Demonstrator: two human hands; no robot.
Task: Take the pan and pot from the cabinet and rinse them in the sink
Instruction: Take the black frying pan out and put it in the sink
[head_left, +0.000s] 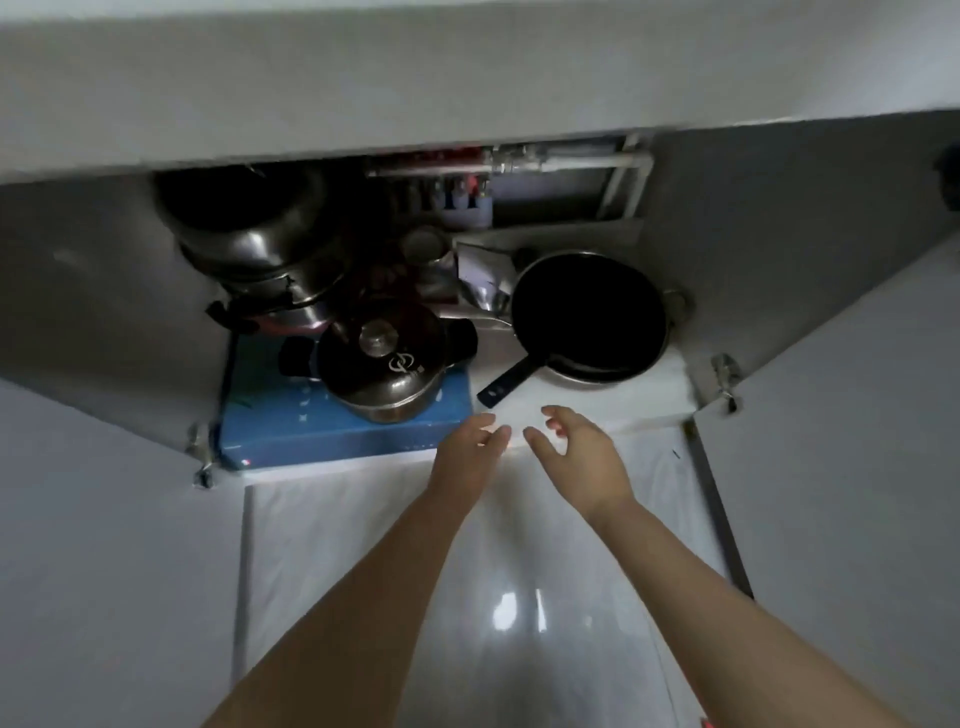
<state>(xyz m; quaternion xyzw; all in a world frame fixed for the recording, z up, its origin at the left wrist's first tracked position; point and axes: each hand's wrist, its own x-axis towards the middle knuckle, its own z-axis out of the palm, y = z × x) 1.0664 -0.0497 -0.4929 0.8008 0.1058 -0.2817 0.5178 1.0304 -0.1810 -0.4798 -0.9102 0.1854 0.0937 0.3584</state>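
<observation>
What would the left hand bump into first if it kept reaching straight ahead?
Probably the frying pan's black handle, which lies just beyond the left hand and angles toward its fingertips. Depth is hard to judge, so the hand might pass over it.

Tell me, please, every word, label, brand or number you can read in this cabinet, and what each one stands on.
No text can be read here.
Pot lid: a white swirl emblem with tiny lettering beside it, too blurred to read.
Blue box under the pot: pale marks on top and front, too small to read.
Pan: no marking visible.
</observation>
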